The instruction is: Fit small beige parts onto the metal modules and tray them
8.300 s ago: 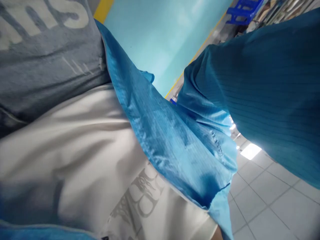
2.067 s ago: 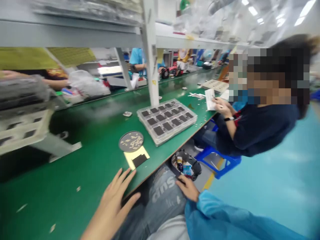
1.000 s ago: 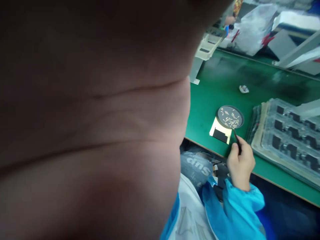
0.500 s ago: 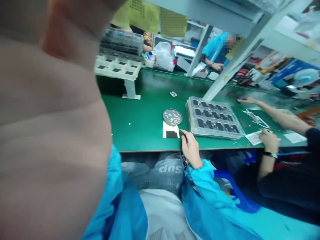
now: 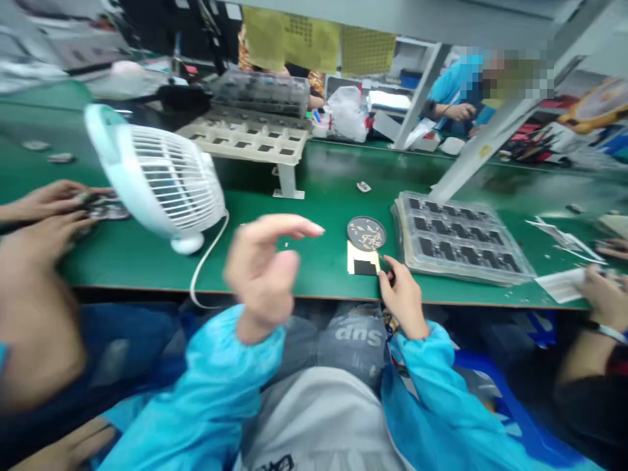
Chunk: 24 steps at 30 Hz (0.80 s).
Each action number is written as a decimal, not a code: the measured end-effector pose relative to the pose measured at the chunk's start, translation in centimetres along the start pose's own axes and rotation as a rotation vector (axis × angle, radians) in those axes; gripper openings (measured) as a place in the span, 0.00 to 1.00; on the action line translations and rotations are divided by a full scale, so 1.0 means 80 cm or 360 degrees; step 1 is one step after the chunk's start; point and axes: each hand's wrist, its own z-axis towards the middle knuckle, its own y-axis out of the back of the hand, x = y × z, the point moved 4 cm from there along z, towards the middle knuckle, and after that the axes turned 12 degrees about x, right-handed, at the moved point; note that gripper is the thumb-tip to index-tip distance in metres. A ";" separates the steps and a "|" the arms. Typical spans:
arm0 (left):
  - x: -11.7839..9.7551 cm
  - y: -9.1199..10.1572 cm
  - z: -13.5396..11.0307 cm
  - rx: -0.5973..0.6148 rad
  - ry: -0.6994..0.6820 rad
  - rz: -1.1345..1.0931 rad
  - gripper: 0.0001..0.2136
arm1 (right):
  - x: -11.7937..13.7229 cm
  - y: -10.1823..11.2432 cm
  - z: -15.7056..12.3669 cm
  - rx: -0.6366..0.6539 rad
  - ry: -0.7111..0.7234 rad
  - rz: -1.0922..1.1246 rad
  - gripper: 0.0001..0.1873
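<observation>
My left hand (image 5: pixel 265 268) hangs in the air over the front edge of the table, blurred, its index finger stretched out and the thumb apart, nothing in it. At the table edge my right hand (image 5: pixel 405 297) is closed around slim dark tweezers (image 5: pixel 387 263), which point toward a round dark dish (image 5: pixel 353 243). Small pale pieces (image 5: pixel 373 241) lie scattered inside the dish. Just in front of it, and partly under its rim, is a cream-coloured card with a black rectangle (image 5: pixel 364 267), close to the right fingertips.
A stack of clear trays with black parts (image 5: pixel 458 232) stands to the right. On the left are a white fan (image 5: pixel 171 176) and a raised pale tray (image 5: pixel 250 147). Co-workers' hands (image 5: pixel 53 209) work at far left, others (image 5: pixel 608 294) at far right. A slanted post (image 5: pixel 485 150) rises behind the trays.
My left hand has dropped from close before the camera to above the table edge. The view has swung left, bringing in the fan and the left co-worker. My right hand stays beside the card.
</observation>
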 end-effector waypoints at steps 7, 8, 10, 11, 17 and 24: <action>0.104 -0.061 -0.074 0.1219 0.0423 0.0754 0.23 | -0.012 0.000 0.001 0.0040 -0.0050 -0.0111 0.31; 0.108 -0.064 -0.078 0.1263 0.0405 0.0744 0.23 | -0.015 0.001 0.003 0.0046 -0.0045 -0.0136 0.33; 0.109 -0.065 -0.082 0.1302 0.0373 0.0728 0.19 | -0.019 0.002 0.009 0.0099 -0.0007 -0.0196 0.38; 0.109 -0.064 -0.082 0.1306 0.0365 0.0724 0.17 | -0.019 0.003 0.014 0.0121 0.0033 -0.0224 0.38; 0.100 -0.060 -0.082 0.1276 0.0339 0.0732 0.15 | 0.002 -0.002 0.033 -0.0069 0.0341 -0.0175 0.32; 0.103 -0.058 -0.082 0.1330 0.0434 0.0597 0.14 | 0.012 -0.023 0.035 -0.0202 0.0579 -0.0086 0.22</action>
